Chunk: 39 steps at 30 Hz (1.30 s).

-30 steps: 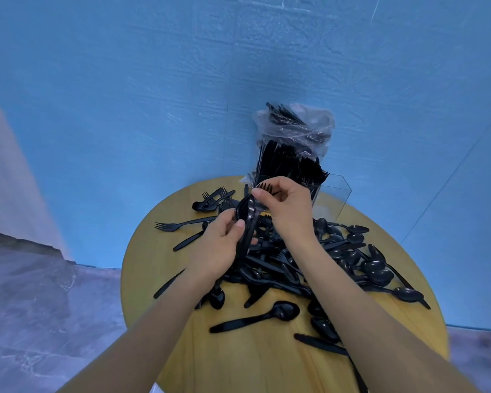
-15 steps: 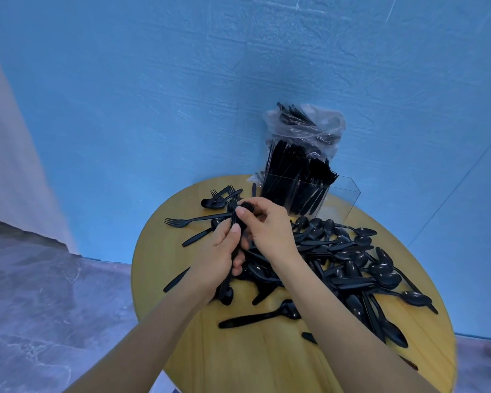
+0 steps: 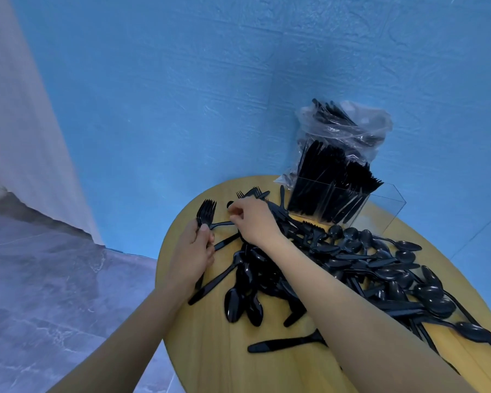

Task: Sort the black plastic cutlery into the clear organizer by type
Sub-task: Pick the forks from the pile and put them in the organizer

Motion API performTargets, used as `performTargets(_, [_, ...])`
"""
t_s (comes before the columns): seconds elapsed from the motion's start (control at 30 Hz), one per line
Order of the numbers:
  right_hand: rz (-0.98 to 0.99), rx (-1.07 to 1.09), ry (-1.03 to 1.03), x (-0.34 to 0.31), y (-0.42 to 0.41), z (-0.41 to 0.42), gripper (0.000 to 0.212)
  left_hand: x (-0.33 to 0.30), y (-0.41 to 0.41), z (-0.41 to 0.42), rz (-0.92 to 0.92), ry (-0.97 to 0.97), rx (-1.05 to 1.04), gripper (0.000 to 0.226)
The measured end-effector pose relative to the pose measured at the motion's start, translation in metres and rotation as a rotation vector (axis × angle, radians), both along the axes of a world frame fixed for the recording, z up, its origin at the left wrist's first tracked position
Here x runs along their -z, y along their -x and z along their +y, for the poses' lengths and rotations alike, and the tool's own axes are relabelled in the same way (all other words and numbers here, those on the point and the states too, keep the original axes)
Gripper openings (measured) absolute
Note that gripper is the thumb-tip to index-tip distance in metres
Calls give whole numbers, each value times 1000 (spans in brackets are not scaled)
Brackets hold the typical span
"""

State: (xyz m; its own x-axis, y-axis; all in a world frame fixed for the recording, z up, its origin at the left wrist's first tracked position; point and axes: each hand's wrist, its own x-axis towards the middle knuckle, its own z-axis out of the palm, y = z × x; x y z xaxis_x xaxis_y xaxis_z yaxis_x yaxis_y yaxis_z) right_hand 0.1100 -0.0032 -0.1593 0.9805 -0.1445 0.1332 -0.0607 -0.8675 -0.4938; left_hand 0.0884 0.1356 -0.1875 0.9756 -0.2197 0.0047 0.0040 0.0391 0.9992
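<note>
A pile of black plastic spoons, forks and knives (image 3: 352, 268) covers the round wooden table (image 3: 210, 350). My left hand (image 3: 193, 251) grips a bundle of black forks (image 3: 206, 214), tines up, near the table's left edge. My right hand (image 3: 253, 219) reaches over the pile's far left side, fingers curled down onto a loose fork (image 3: 221, 223) lying flat. The clear organizer (image 3: 380, 205) stands at the back, its left part packed with upright black cutlery (image 3: 329, 188).
A clear plastic bag (image 3: 349, 129) holding more black cutlery leans behind the organizer against the blue wall. A few loose forks (image 3: 253, 192) lie at the table's far edge. Grey floor drops away to the left of the table.
Both hands have separated and shifted left on the table. The left hand now holds the fork bundle upright by the edge, and the right hand has dropped onto a loose fork.
</note>
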Motion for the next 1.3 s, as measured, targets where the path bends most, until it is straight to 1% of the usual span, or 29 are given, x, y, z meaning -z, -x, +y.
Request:
performTargets(0.13, [135, -23, 182, 16, -18, 2, 29, 2, 0, 2, -28, 30, -3, 23])
performTargets(0.2, [154, -7, 205, 20, -22, 1, 30, 3, 0, 2, -33, 38, -5, 22])
performTargets(0.3, [90, 21, 151, 15, -18, -4, 28, 4, 0, 3, -38, 50, 3, 21])
performTargets(0.47, [-128, 60, 5, -15, 6, -18, 19, 6, -2, 4, -36, 57, 14, 22])
performTargets(0.53, [-185, 66, -77, -24, 22, -20, 21, 5, -2, 4, -45, 44, 22, 22])
performTargets(0.6, [-226, 43, -174, -30, 41, -19, 28, 3, -2, 2, -61, 29, 42, 23])
performTargets(0.67, [-220, -7, -252, -30, 56, -14, 39, -1, -1, -2, -73, 36, 58, 22])
performTargets(0.77, [-168, -57, -280, -21, 69, -4, 49, -11, 3, -12, -63, 99, 68, 23])
performTargets(1.0, [-169, -64, -271, -14, 82, -5, 47, -23, 17, -37, -30, 148, 124, 21])
performTargets(1.17, [-173, -95, -220, -16, 92, -15, 35, -23, 23, -52, -2, 118, 182, 22])
performTargets(1.3, [-132, -61, -284, -19, 96, -23, 38, -22, 24, -67, 42, 94, 214, 27])
